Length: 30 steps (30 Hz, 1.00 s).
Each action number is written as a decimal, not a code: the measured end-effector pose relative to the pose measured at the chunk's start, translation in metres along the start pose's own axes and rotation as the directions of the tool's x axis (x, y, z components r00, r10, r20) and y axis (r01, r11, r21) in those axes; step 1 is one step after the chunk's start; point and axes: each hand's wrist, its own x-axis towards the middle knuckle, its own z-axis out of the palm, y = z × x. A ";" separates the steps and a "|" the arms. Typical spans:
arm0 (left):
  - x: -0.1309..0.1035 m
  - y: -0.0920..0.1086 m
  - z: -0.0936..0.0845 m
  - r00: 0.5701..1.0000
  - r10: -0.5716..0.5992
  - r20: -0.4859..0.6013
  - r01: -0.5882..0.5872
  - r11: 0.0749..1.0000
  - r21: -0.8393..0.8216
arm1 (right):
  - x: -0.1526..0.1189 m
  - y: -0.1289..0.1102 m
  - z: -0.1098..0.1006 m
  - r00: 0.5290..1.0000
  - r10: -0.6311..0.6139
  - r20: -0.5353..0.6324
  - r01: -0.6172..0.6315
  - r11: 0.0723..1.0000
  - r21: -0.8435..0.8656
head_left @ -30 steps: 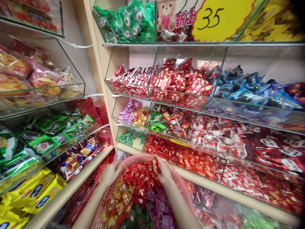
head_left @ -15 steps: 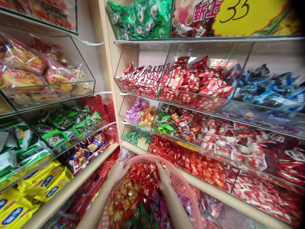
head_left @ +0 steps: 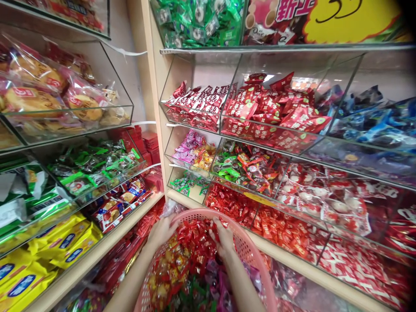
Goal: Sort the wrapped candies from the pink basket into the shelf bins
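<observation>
A pink perforated plastic basket (head_left: 256, 260) is below me, filled with wrapped candies. My left hand (head_left: 162, 232) is closed over its far-left rim. Inside the basket, my right hand (head_left: 223, 238) has its fingers bent around some red-wrapped candies (head_left: 198, 238); its palm side is partly hidden. Gold-wrapped candies (head_left: 167, 273) lie to the left in the basket, green-wrapped ones (head_left: 191, 294) towards the near side, and purple-wrapped ones (head_left: 217, 277) under my right forearm.
Clear bins of sweets line two shelf walls meeting at a corner post (head_left: 157, 108). Just beyond the basket are a bin of small red candies (head_left: 230, 203) and a wooden shelf edge (head_left: 289, 264). Yellow packets (head_left: 65, 242) fill a bin at left.
The view has shifted slightly, so the right-hand shelves sit a little further right and higher. Both hands stay in nearly the same places at the basket.
</observation>
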 end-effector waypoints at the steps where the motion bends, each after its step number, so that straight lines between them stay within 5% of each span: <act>1: 0.000 0.000 0.000 1.000 0.003 -0.003 -0.003 1.000 -0.005 | 0.000 -0.001 -0.003 1.000 0.008 0.002 -0.008 1.000 0.016; 9: 0.000 -0.002 0.001 1.000 -0.013 0.010 0.013 1.000 0.003 | 0.006 -0.004 -0.022 0.999 0.015 -0.048 -0.013 0.999 0.052; 21: 0.000 0.000 -0.002 0.998 -0.038 0.042 0.037 0.999 0.039 | 0.012 -0.019 -0.040 0.898 -0.438 -0.038 0.409 0.864 -0.294; 30: -0.001 -0.001 -0.004 0.998 -0.050 0.040 0.050 0.999 0.021 | 0.016 -0.019 -0.036 0.932 -0.362 -0.013 0.351 0.911 -0.218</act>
